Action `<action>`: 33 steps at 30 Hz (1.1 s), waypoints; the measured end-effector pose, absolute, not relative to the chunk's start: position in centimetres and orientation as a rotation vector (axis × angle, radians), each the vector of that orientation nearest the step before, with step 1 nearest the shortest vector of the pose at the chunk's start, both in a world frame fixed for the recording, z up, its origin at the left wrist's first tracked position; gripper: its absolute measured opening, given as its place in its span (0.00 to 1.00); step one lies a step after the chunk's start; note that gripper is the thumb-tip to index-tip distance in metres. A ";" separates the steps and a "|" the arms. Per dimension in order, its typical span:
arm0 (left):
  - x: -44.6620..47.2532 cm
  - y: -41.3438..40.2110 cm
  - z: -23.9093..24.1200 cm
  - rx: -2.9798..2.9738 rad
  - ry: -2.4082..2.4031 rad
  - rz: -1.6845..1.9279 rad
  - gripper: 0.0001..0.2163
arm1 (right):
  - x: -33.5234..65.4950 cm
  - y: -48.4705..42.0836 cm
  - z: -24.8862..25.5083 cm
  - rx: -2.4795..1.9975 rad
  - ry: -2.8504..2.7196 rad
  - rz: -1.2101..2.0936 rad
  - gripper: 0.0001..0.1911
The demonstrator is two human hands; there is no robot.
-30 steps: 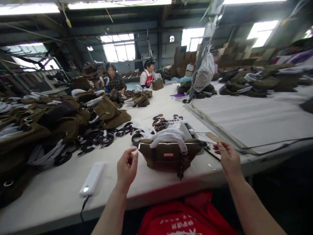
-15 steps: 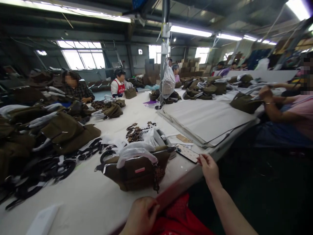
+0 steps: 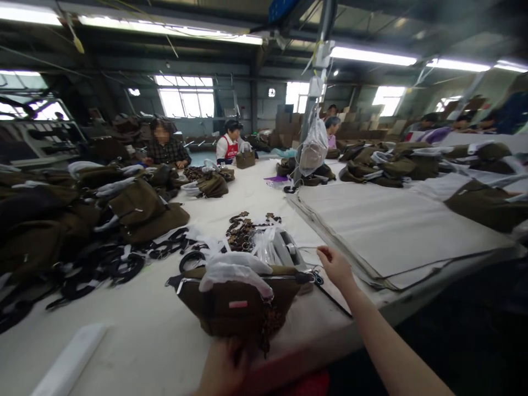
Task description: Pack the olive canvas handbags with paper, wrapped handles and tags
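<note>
An olive-brown bag [image 3: 231, 308] with white-wrapped handles and a small pink label stands at the near table edge. My left hand [image 3: 223, 366] is low in the frame, blurred, right against the bag's bottom edge; its fingers do not show clearly. My right hand [image 3: 335, 267] hovers to the right of the bag with the fingers curled in and nothing visible in them. It is above a dark flat phone-like thing [image 3: 333, 300] lying on the white table [image 3: 157, 341].
A white power bank [image 3: 68, 360] lies near left. Black straps [image 3: 103, 269] and piled olive bags [image 3: 140, 212] fill the left side. Patterned brown pieces [image 3: 243, 231] and a clear plastic bag [image 3: 270, 250] sit behind the bag. Stacked pale sheets [image 3: 391, 231] lie right. Several people [image 3: 165, 146] work at the table.
The view has swung back to the left. My left hand rose from my lap to the bag's bottom edge. My right hand lifted off the phone and moved up towards the bag.
</note>
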State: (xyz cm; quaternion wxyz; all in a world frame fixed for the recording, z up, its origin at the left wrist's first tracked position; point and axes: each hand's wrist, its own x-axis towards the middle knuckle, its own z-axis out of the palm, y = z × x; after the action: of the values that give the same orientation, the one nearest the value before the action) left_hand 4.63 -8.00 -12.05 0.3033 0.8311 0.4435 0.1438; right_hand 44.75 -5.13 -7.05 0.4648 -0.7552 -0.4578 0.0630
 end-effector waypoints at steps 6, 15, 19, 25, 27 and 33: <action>4.6 -7.9 -14.3 2.329 1.208 0.434 0.10 | 40.7 -3.4 -9.2 -1.766 -1.316 0.260 0.26; 4.8 -7.1 -15.4 2.417 1.106 0.512 0.14 | 40.1 -2.7 -11.1 -1.797 -1.258 0.212 0.24; 4.7 -7.1 -15.7 2.442 1.071 0.532 0.16 | 38.8 -4.6 -10.1 -1.725 -1.215 0.015 0.20; 5.6 -6.6 -15.4 2.471 1.176 0.561 0.22 | 36.5 -8.2 -9.2 -1.690 -1.161 -0.108 0.16; 5.8 -6.5 -15.1 2.442 1.209 0.526 0.21 | 35.8 -8.5 -8.5 -1.665 -1.198 -0.055 0.15; 5.0 -7.0 -14.2 2.377 1.152 0.359 0.15 | 34.5 -8.0 -7.1 -1.848 -1.239 0.131 0.15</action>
State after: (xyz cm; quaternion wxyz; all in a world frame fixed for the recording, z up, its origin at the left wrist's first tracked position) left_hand 5.03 -6.98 -14.19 0.2357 0.8666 0.4200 0.1308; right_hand 34.50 -7.95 -7.06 0.4405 -0.7443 -0.4992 0.0530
